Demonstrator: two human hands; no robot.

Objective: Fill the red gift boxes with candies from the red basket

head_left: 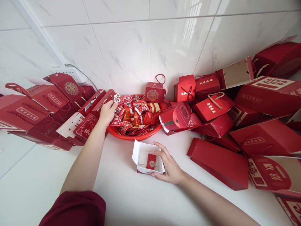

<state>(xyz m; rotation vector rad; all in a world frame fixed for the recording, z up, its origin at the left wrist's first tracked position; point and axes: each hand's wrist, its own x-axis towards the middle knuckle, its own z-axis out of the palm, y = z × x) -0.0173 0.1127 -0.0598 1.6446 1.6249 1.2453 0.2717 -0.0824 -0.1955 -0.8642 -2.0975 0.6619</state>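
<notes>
My left hand (108,111) is closed at the left rim of a round red basin (131,137). Between its fingertips is a small white and red packet (117,98) with dark lettering. The basin is heaped with wrapped candies (135,117), mostly red with some gold. In front of it, my right hand (168,166) grips the right side of a small gift box (143,171), thumb in front and fingers at the far edge. The box's white inside faces up and its flap stands up on the left. One red wrapped candy (151,161) lies in it.
Red gift boxes and bags (33,110) stand at the left, with more piled at the right (265,135). A small red box (154,92) with a cord loop sits behind the basin. White tiles (122,47) rise behind the white table (113,188). A power strip (70,72) lies back left.
</notes>
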